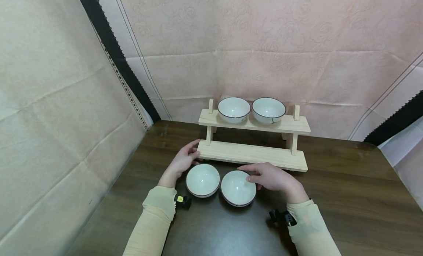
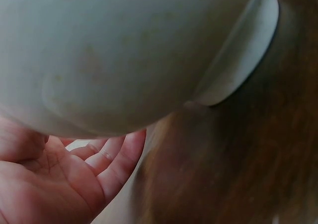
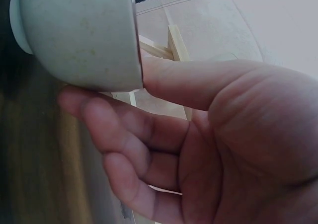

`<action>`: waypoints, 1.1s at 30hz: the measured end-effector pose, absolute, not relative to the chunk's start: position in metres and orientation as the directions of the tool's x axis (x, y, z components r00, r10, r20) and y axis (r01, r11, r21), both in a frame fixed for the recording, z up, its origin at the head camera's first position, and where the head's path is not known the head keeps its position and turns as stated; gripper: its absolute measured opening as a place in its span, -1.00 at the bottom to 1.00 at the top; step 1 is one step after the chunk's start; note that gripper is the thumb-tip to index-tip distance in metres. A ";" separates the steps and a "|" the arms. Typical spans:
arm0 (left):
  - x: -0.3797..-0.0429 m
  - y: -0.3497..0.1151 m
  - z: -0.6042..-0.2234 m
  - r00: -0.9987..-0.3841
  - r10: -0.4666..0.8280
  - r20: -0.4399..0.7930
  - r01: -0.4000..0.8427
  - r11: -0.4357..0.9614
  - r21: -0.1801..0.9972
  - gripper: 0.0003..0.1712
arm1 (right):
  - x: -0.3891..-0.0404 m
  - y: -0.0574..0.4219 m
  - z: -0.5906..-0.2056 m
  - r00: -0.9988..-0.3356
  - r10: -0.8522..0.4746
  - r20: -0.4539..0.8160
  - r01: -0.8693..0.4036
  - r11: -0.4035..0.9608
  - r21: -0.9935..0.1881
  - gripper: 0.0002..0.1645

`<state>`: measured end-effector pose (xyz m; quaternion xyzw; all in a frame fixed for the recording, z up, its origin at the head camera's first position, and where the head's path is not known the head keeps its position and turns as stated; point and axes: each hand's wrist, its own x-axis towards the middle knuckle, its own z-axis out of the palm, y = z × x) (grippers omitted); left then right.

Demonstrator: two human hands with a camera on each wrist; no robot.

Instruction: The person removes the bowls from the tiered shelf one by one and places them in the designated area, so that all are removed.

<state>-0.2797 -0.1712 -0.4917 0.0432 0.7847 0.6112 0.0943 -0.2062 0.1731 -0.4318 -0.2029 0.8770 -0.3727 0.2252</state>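
Observation:
A two-tier wooden rack (image 1: 251, 155) of pale wood stands on the table. My left hand (image 1: 181, 161) holds the left end of its lower board, thumb toward the front; part of the grip is hidden. In front of the rack, two white bowls with dark rims sit side by side. My right hand (image 1: 272, 177) pinches the right bowl (image 1: 238, 188) at its rim, thumb over the edge and fingers along the outside wall. The left bowl (image 1: 203, 180) is close beside my left wrist and fills much of the left wrist view.
Two more white bowls, a left one (image 1: 234, 109) and a right one (image 1: 268, 110), stand on the rack's upper board between short end posts. Behind the dark wooden table (image 1: 347, 197) hangs a pale patterned cloth (image 1: 264, 39); another cloth (image 1: 66, 120) hangs at the left.

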 end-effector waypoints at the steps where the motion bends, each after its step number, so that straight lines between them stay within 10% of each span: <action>1: -0.280 -0.171 -0.492 -0.978 0.183 -0.096 -0.048 0.249 0.967 -0.37 | -0.206 0.173 -0.432 -0.814 -0.528 -0.243 -0.191 0.638 -0.746 -0.48; 33: -0.281 -0.171 -0.494 -0.977 0.185 -0.108 -0.062 0.238 0.969 -0.35 | -0.207 0.174 -0.432 -0.826 -0.505 -0.248 -0.181 0.656 -0.733 -0.48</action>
